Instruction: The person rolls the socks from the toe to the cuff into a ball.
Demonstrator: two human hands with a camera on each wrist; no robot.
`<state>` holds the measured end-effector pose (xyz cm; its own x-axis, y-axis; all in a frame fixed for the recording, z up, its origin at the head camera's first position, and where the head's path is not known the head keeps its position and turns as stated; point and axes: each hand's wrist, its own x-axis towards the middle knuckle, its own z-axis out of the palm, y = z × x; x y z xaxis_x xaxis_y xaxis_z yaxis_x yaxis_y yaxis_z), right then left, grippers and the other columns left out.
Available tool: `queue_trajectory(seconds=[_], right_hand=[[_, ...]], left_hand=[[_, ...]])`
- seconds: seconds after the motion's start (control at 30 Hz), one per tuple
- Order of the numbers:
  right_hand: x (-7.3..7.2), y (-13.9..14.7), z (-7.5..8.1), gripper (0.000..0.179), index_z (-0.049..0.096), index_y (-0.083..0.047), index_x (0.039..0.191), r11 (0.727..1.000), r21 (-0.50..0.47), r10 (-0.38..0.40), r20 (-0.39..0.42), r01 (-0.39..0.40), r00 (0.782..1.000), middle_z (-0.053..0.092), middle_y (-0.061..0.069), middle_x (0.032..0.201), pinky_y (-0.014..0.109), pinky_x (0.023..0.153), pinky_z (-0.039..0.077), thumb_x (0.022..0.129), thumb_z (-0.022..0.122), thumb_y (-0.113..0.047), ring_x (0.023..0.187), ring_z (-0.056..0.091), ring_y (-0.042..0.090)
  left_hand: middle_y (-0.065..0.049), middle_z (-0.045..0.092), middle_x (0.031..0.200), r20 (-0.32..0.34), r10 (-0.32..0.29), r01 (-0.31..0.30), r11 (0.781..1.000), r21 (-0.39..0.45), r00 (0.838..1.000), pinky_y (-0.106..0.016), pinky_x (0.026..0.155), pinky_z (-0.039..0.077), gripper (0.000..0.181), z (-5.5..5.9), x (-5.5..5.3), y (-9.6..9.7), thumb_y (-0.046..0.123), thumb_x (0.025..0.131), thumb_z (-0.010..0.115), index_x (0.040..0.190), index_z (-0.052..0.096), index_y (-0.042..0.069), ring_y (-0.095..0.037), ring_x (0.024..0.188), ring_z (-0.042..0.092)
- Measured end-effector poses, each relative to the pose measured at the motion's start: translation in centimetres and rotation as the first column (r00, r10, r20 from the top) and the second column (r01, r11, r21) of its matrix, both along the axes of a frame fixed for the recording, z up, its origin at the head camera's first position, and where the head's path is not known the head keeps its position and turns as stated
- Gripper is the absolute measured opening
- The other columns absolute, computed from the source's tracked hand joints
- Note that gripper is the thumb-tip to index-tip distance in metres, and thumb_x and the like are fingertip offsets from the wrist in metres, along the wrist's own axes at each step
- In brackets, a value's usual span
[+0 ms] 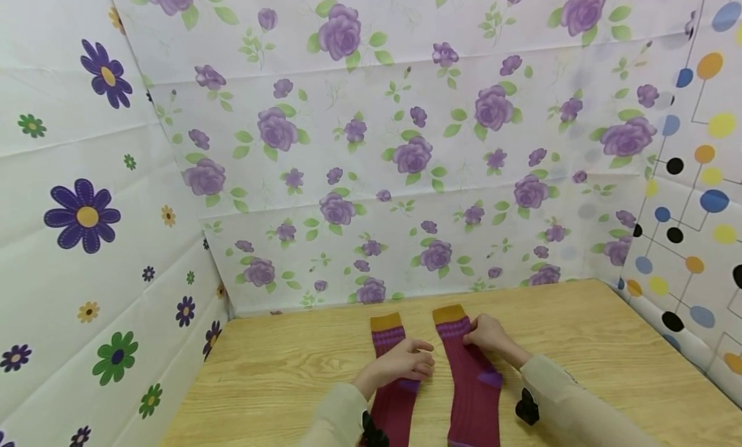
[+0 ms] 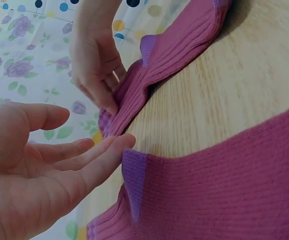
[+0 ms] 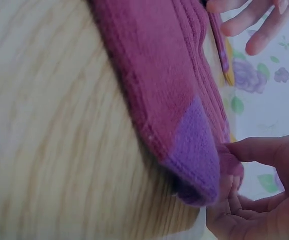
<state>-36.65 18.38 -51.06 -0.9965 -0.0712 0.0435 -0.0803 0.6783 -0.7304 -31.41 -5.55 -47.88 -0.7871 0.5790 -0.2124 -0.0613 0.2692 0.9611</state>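
Note:
Two maroon knitted socks with mustard cuffs and purple heels lie side by side on the table. Over the left sock (image 1: pixel 390 411) hovers or rests my left hand (image 1: pixel 401 361), its fingers loosely extended; in the left wrist view its fingertips are close to the purple heel (image 2: pixel 134 182). My right hand (image 1: pixel 491 337) pinches the outer edge of the right sock (image 1: pixel 472 395) just below its cuff. In the right wrist view, the thumb and fingers of that hand (image 3: pixel 269 192) hold a fold of knit beyond the heel (image 3: pixel 197 157). The sock toes run out of the head view.
The wood-grain table (image 1: pixel 290 370) extends on both sides of the socks. Behind it hangs a sheet with purple roses (image 1: pixel 414 154). A flower-patterned sheet (image 1: pixel 35 273) borders the left, and a dotted sheet (image 1: pixel 684 189) the right.

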Motion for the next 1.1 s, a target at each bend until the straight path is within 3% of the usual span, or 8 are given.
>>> queue_trajectory(seconds=[0.33,0.6,0.7,0.83,0.93,1.1], right_hand=[[-0.6,-0.1,-0.3,0.016,0.058,0.002,0.084,0.990,-0.139,-0.031,0.036,0.036,0.999,0.055,0.006,0.074,0.027,0.055,0.041,0.083,0.069,-0.010,0.066,0.049,0.016],[-0.7,-0.6,0.3,0.012,0.052,0.001,0.085,0.962,-0.274,0.025,0.050,-0.010,0.998,0.047,0.002,0.072,0.025,0.057,0.037,0.083,0.063,-0.002,0.066,0.043,0.014],[-1.0,-0.4,0.3,0.013,0.047,-0.002,0.083,0.935,-0.352,0.071,0.067,-0.042,0.995,0.041,-0.001,0.068,0.024,0.054,0.034,0.082,0.060,0.001,0.062,0.039,0.012],[-1.2,-0.1,0.4,0.014,0.044,-0.003,0.087,0.888,-0.457,0.118,0.111,-0.055,0.987,0.045,-0.002,0.069,0.024,0.055,0.038,0.082,0.056,0.001,0.061,0.043,0.010],[-1.2,0.2,0.5,0.015,0.046,0.000,0.096,0.834,-0.546,0.170,0.121,-0.078,0.978,0.057,0.001,0.078,0.027,0.062,0.047,0.083,0.054,0.001,0.067,0.054,0.011],[-0.9,0.4,1.0,0.027,0.045,0.004,0.113,0.739,-0.659,0.281,0.112,-0.140,0.953,0.062,0.008,0.099,0.032,0.073,0.054,0.089,0.056,-0.003,0.084,0.063,0.015]], left_hand=[[-0.028,0.060,0.118,-0.005,-0.002,0.002,1.000,-0.013,1.000,-0.048,0.093,0.051,0.042,-0.5,0.0,0.6,0.009,0.100,0.046,0.136,0.043,-0.012,-0.043,0.110,0.061],[-0.027,0.060,0.120,0.003,-0.017,0.017,0.999,-0.028,1.000,-0.048,0.092,0.051,0.042,-0.6,0.0,1.0,0.010,0.101,0.044,0.136,0.043,-0.013,-0.043,0.109,0.061],[-0.027,0.060,0.119,-0.007,-0.014,0.013,0.999,-0.037,1.000,-0.047,0.091,0.052,0.042,-0.7,-0.1,1.1,0.010,0.101,0.045,0.136,0.043,-0.013,-0.043,0.108,0.062],[-0.027,0.060,0.120,-0.020,-0.012,0.011,0.999,-0.044,1.000,-0.046,0.090,0.053,0.042,-0.7,-0.2,1.2,0.011,0.101,0.044,0.136,0.043,-0.013,-0.042,0.108,0.062],[-0.028,0.060,0.120,-0.035,0.013,-0.014,0.999,-0.031,0.999,-0.047,0.090,0.053,0.044,-0.8,-0.3,1.4,0.011,0.101,0.045,0.137,0.042,-0.013,-0.042,0.107,0.062],[-0.031,0.060,0.118,-0.067,0.105,-0.106,0.994,-0.004,0.992,-0.049,0.088,0.053,0.048,-0.9,-0.4,1.8,0.009,0.099,0.047,0.139,0.037,-0.015,-0.044,0.106,0.062]])
